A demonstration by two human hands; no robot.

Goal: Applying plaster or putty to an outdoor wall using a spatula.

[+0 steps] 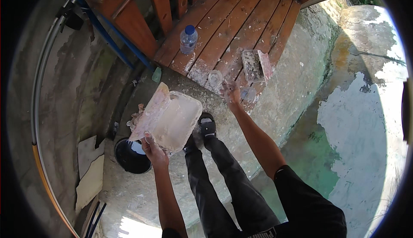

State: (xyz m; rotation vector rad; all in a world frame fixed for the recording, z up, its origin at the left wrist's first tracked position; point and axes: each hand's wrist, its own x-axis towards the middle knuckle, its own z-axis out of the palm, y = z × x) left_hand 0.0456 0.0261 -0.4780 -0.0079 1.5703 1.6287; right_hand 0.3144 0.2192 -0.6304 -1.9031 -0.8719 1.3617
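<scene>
My left hand (155, 151) grips the near left edge of a white, plaster-smeared plastic tub (178, 119), holding it tilted above the floor. A flat pinkish scraper board (150, 111) lies along the tub's left side, by the same hand. Over the bench's front edge, my right hand (231, 92) has its whitened fingers closed at the side of a small clear plastic cup (215, 78). Just right of that hand is another clear cup (248, 93). Beyond it, a clear rectangular container (253, 67) with grey residue stands beside a pink-white flat piece (266, 68).
A wooden bench (245, 18) spattered with white holds a blue-capped water bottle (188, 40). On the floor at left stands a black bucket (131, 156) with liquid, near broken board pieces (90, 173). A green bottle piece (157, 74) lies by the bench; a long pole (35, 109) leans leftward.
</scene>
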